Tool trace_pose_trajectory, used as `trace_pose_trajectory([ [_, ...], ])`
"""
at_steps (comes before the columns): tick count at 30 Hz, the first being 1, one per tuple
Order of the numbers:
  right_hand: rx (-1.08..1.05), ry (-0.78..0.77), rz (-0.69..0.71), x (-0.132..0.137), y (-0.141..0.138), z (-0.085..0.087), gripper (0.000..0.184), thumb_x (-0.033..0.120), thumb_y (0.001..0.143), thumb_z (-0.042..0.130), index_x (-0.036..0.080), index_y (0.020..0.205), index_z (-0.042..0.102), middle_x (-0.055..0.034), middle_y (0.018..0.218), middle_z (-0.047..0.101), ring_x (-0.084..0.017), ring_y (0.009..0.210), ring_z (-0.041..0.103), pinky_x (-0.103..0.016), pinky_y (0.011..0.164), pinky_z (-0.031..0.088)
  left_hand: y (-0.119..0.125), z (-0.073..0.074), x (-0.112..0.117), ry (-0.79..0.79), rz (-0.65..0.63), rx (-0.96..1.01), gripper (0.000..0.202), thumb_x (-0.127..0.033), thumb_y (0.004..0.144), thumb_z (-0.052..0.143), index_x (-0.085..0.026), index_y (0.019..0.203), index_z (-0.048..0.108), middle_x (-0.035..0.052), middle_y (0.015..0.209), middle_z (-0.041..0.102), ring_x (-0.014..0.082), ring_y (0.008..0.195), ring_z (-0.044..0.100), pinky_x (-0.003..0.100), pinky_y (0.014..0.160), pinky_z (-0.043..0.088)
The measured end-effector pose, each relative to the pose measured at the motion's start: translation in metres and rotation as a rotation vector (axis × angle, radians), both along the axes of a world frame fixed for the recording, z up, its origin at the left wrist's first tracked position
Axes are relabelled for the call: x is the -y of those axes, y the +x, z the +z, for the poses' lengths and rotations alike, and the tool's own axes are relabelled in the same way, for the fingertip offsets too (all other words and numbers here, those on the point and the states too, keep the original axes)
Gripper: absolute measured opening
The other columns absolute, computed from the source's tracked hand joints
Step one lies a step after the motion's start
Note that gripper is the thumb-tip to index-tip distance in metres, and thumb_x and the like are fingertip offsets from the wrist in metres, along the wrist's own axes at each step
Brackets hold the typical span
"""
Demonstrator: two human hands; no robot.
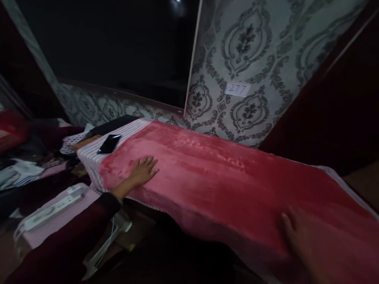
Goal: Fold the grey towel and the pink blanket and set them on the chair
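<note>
A plush red blanket (pixel 226 173) lies spread over a bed, covering it from left to right. My left hand (pixel 143 170) rests flat on the blanket near its left end, fingers stretched out and holding nothing. My right hand (pixel 300 237) lies palm down on the blanket near the front right edge, fingers extended, somewhat blurred. A black phone (pixel 109 143) sits on the striped sheet (pixel 90 156) just left of my left hand.
A white power strip (pixel 51 209) lies on a pink surface at the lower left. Clothes and a red object (pixel 4 130) are piled at the far left. Patterned wallpaper with a label reading 277 (pixel 237 89) rises behind the bed, beside a dark window.
</note>
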State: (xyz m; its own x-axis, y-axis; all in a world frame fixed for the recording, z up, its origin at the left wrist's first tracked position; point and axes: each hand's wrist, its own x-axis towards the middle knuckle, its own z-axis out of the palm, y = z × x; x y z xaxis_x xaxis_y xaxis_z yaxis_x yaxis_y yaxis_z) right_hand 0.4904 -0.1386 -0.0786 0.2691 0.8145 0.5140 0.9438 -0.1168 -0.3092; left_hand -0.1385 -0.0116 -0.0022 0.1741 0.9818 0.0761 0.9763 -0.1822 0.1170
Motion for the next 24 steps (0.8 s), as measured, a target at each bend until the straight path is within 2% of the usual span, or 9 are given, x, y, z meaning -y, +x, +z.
trace_pose_trajectory([
  [3,-0.033,0.014,0.178,-0.026,-0.064,-0.003,0.071,0.061,0.094,0.028,0.012,0.126,0.067,-0.0209,0.137,0.062,-0.036,0.133,0.053,-0.053,0.113,0.042,-0.019,0.002,0.004,0.009,0.078,-0.008,0.06,-0.046,0.102,0.039,-0.02,0.156,0.043,0.016,0.166,0.031,0.0364,0.154,0.027,0.062,0.12,0.022],
  [6,-0.013,-0.038,0.255,-0.036,-0.096,-0.013,0.068,0.06,0.094,0.028,0.015,0.128,0.066,-0.0186,0.138,0.062,-0.035,0.134,0.053,-0.055,0.113,0.042,-0.041,0.001,0.012,0.035,0.128,-0.007,0.06,-0.044,0.102,0.039,-0.016,0.155,0.044,0.0172,0.165,0.034,0.0369,0.153,0.03,0.06,0.12,0.023],
  [9,0.031,-0.086,0.273,-0.04,-0.097,-0.024,0.066,0.059,0.093,0.028,0.019,0.128,0.067,-0.0166,0.135,0.065,-0.036,0.129,0.057,-0.058,0.11,0.044,-0.065,-0.002,0.022,0.102,0.189,-0.01,0.057,-0.041,0.102,0.039,-0.014,0.151,0.049,0.0178,0.161,0.042,0.0351,0.15,0.035,0.056,0.121,0.025],
  [12,0.032,-0.07,0.28,-0.042,-0.089,-0.03,0.066,0.06,0.091,0.03,0.02,0.127,0.068,-0.0166,0.133,0.066,-0.037,0.126,0.06,-0.058,0.108,0.046,-0.088,-0.006,0.032,0.197,0.263,0.017,0.052,-0.036,0.101,0.039,-0.012,0.142,0.059,0.0181,0.153,0.053,0.0327,0.144,0.043,0.049,0.119,0.031],
  [17,0.024,-0.059,0.293,-0.042,-0.086,-0.03,0.064,0.062,0.09,0.031,0.023,0.124,0.07,-0.0148,0.131,0.068,-0.036,0.125,0.061,-0.058,0.11,0.045,-0.117,-0.01,0.048,0.348,0.42,0.115,0.044,-0.031,0.097,0.04,-0.014,0.125,0.069,0.0175,0.139,0.062,0.0349,0.131,0.051,0.05,0.11,0.04],
  [19,0.024,-0.063,0.287,-0.042,-0.086,-0.03,0.065,0.062,0.09,0.032,0.022,0.124,0.069,-0.015,0.132,0.068,-0.037,0.125,0.061,-0.058,0.111,0.045,-0.125,-0.013,0.051,0.408,0.514,0.218,0.042,-0.031,0.094,0.045,-0.012,0.124,0.067,0.0193,0.135,0.061,0.0355,0.128,0.052,0.049,0.108,0.042],
  [22,0.04,-0.06,0.294,-0.041,-0.085,-0.03,0.066,0.061,0.091,0.031,0.02,0.126,0.069,-0.0164,0.133,0.067,-0.038,0.125,0.061,-0.059,0.11,0.045,-0.135,-0.021,0.05,0.489,0.706,0.545,0.045,-0.032,0.086,0.055,-0.011,0.126,0.06,0.0201,0.128,0.06,0.0333,0.122,0.055,0.047,0.106,0.045],
  [24,0.063,-0.051,0.308,-0.041,-0.086,-0.029,0.066,0.059,0.092,0.031,0.017,0.125,0.069,-0.0178,0.131,0.068,-0.038,0.124,0.062,-0.06,0.11,0.044,-0.142,-0.027,0.048,0.493,0.793,0.737,0.048,-0.035,0.082,0.059,-0.011,0.124,0.057,0.0169,0.117,0.063,0.0293,0.109,0.062,0.044,0.098,0.051],
])
